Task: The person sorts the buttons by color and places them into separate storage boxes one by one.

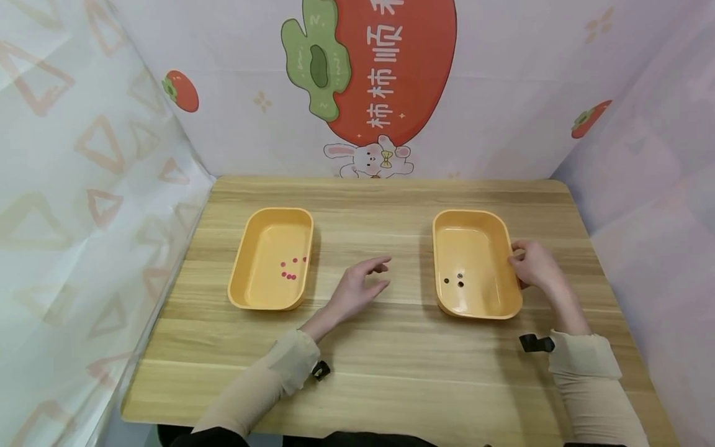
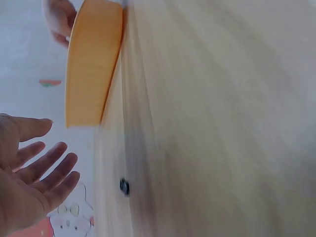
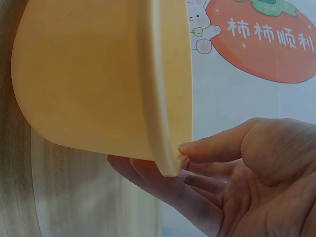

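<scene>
My right hand point(image 1: 535, 266) pinches the right side rim of a yellow bin point(image 1: 475, 242), with the thumb on top and fingers underneath, as the right wrist view shows. Three small dark round pieces point(image 1: 460, 284) lie in the front left part of this bin. My left hand point(image 1: 356, 288) hovers over the table between the two bins, fingers extended and nothing in them. In the left wrist view, a small dark piece point(image 2: 124, 187) shows against the table below that hand; the head view does not show it.
A second yellow bin point(image 1: 262, 248) stands on the left with several small pink pieces point(image 1: 288, 276) in it. The wooden table point(image 1: 391, 372) meets a printed cloth backdrop point(image 1: 240, 136) at the back, with cloth at both sides.
</scene>
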### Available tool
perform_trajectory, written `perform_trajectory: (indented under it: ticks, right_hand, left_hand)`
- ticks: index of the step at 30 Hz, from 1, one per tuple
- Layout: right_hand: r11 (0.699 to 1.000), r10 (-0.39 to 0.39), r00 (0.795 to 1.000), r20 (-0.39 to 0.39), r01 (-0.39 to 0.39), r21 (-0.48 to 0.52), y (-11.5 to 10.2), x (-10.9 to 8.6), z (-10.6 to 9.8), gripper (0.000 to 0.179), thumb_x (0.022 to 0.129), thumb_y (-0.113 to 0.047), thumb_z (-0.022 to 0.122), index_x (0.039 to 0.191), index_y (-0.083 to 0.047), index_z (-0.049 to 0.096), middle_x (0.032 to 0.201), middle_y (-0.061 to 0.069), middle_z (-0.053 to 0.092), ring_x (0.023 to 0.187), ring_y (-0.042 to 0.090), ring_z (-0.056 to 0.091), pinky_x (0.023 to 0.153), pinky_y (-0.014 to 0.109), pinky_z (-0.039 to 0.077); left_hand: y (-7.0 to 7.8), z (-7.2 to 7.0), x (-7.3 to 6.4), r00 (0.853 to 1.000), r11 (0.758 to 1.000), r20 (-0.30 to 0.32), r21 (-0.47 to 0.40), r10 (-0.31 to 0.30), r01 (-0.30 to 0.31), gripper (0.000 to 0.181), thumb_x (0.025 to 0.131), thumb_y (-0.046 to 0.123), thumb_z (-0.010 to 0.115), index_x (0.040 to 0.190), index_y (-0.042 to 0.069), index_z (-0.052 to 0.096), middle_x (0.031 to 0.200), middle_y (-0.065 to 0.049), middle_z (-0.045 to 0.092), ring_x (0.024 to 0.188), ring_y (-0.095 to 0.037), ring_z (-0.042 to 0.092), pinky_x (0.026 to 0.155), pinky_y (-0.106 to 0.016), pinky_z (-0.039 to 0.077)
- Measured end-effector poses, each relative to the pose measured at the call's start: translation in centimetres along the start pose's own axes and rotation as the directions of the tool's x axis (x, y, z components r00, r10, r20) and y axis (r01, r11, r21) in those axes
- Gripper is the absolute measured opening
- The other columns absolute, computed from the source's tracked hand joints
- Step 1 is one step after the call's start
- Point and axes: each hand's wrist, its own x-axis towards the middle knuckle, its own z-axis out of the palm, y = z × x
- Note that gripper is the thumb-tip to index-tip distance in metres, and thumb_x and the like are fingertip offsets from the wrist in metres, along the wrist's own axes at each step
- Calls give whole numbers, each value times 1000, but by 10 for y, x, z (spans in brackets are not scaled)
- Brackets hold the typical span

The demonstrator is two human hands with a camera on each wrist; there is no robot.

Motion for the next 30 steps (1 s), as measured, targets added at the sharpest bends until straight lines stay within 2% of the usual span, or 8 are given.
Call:
perform_trajectory:
  ticks: [9,13,16,18,21,23,26,30]
  right_hand:
    - [1000,14,1000,-2,-14,-19,-3,-2,-2,54,110,-6,48,154,24,36,138,52,57,88,39,82,66,41,69]
    - [1000,15,1000,-4,-15,-26,-2,-1,-3,54,111,-7,47,154,23,36,139,52,57,87,38,82,66,42,69]
    - [999,15,1000,-4,-15,-33,-2,-1,-3,55,111,-7,47,155,24,35,138,52,57,87,38,82,66,42,69]
    - [999,17,1000,-2,-17,-37,-2,-2,-2,54,111,-7,47,155,24,35,139,52,57,87,38,82,67,42,69]
    - [999,25,1000,2,-25,-40,-2,-2,-1,54,112,-7,47,155,23,35,139,52,57,85,37,83,67,42,69]
    - [999,31,999,6,-31,-39,-3,-2,0,54,112,-7,47,155,23,35,139,52,57,84,36,83,67,42,69]
    - [999,36,999,4,-36,-37,-5,-2,1,54,112,-7,46,155,23,34,140,52,56,85,36,82,66,41,69]
    - [999,31,1000,0,-31,-35,-5,-3,2,53,112,-6,47,155,23,34,140,52,55,94,44,81,65,42,69]
  left_hand:
    - [-22,-31,-31,989,992,-84,-1,-124,124,49,94,-2,81,141,-2,70,124,-21,80,117,-37,77,108,-51,61]
    - [-29,-37,-37,986,986,-93,79,-138,145,43,92,-1,84,134,-1,75,116,-18,81,109,-32,76,102,-47,63]
    - [-35,-36,-40,991,981,-95,160,-93,108,36,88,1,88,122,-1,79,99,-13,78,94,-26,71,91,-40,61]
    - [-40,-33,-41,994,974,-94,214,-50,69,31,87,5,90,117,1,82,90,-9,73,86,-22,64,82,-35,55]
    - [-43,-27,-42,995,964,-90,259,-40,62,26,87,9,91,111,4,83,82,-4,67,81,-17,56,75,-31,48]
    - [-42,-24,-42,994,957,-84,278,-64,85,23,88,11,91,109,6,85,80,-3,65,80,-16,54,74,-31,47]
    - [-38,-22,-40,989,937,-59,317,-133,145,18,87,13,92,105,11,86,79,-1,66,79,-15,55,76,-33,47]
    - [-38,-20,-38,977,905,-35,370,-211,209,11,90,17,91,100,17,87,81,3,68,80,-13,58,81,-35,47]
